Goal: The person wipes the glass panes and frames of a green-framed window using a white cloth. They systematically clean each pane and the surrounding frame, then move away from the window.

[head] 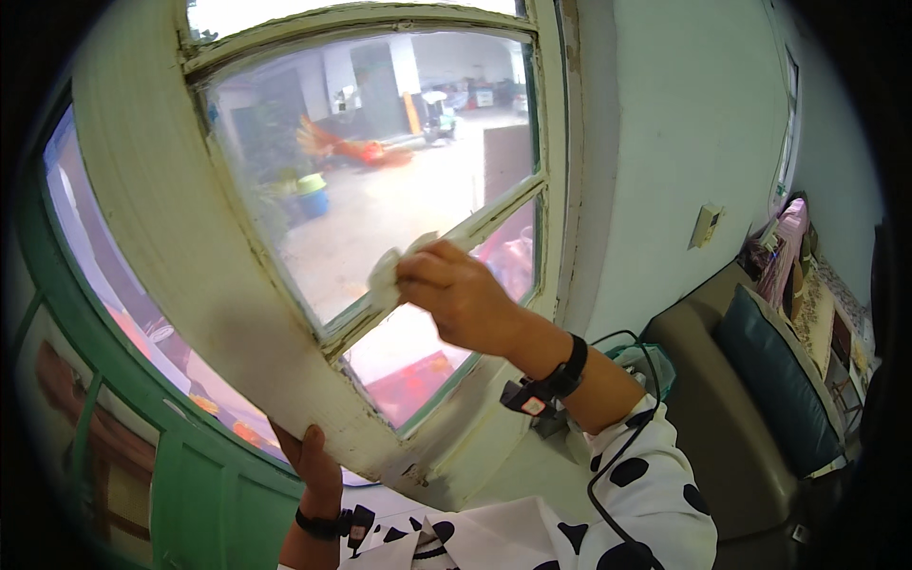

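Observation:
My right hand (456, 296) holds a crumpled white cloth or tissue (385, 279) against the horizontal glazing bar (491, 217) of a worn, cream-painted wooden door (263, 342). Glass panes lie above and below that bar; the upper glass pane (370, 178) shows a yard behind it. My left hand (317, 459) grips the door's edge low down, thumb on the near face, while its other fingers are mostly hidden behind the wood. Each wrist wears a black strap with a small device.
A green panelled door (192, 484) stands at the left. On the right are a brown sofa (698, 385) with a dark teal cushion (773, 377), a wall switch (705, 226) and a plastic bag (652, 363). A black cable (605, 456) runs along my right arm.

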